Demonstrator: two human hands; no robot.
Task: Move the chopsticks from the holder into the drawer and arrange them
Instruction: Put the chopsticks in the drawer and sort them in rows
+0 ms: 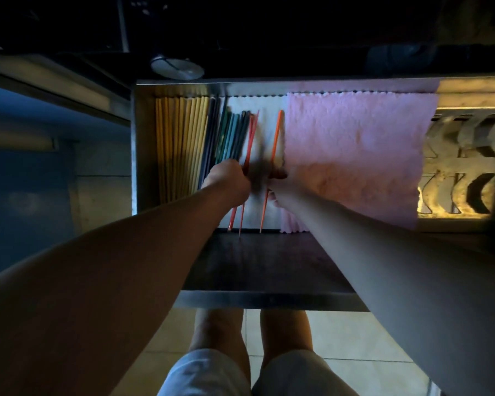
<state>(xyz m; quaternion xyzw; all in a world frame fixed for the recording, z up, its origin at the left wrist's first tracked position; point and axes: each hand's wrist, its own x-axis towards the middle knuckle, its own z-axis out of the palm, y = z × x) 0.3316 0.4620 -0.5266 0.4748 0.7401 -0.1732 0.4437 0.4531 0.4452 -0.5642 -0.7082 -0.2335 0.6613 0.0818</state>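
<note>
Chopsticks (183, 144) lie lengthwise in the drawer (135, 138), packed at its left end, the later ones on a white liner (266, 132). Your left hand (226, 178) is curled round the red sticks (250, 144), just beside the teal group (230, 138). Your right hand (282, 185) appears closed on one orange stick (276, 138), apart from the rest. Blur hides the fingertips between your hands.

Risks:
- The red and orange points sit nearer you than the settled rows. Release now and the ends will lie uneven.
- Pushing the red sticks sideways could ride them over the teal ones and upset that group.
- The orange stick lies against the pink cloth (355, 152), whose edge could snag it.

Count:
- Yellow (169, 152): about ten, too tight for certainty.
- Dark (210, 138): two or three.
- Teal: about four.
- Red: two.
- Orange: one.
- Cloths: two.
- Holder: not identified.
</note>
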